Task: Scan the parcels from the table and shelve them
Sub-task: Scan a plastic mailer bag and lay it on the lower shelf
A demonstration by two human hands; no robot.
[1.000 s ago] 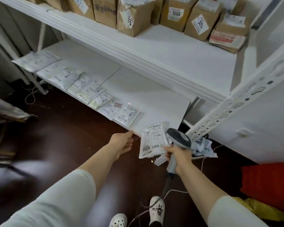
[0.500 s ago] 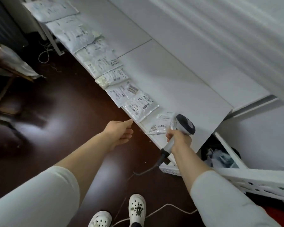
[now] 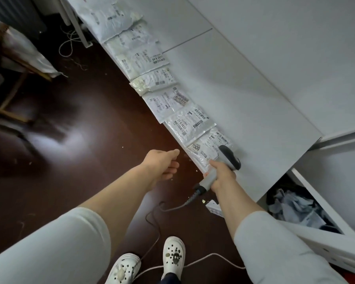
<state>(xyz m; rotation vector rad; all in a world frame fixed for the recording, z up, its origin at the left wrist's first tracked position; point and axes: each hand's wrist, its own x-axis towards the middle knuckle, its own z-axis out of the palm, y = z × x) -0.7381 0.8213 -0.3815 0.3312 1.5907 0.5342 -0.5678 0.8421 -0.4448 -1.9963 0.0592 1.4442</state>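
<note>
At the left of the frame, floor (image 3: pixel 49 160): dark brown and glossy.
Left hand (image 3: pixel 162 162): centre, over the floor just beside the front edge of the shelf (image 3: pixel 254 99); fingers relaxed and apart, holding nothing.
Parcels (image 3: pixel 162 99): white labelled pouches in a diagonal row along that edge, upper left to centre.
Parcel 7009 (image 3: pixel 205 150): last in the row, flat on the shelf.
Scanner (image 3: pixel 228 158): grey, corded; its head overlaps that parcel's right corner.
Right hand (image 3: pixel 221 177): fingers clamped round the scanner's handle.
Shelf: white, filling the right.
</note>
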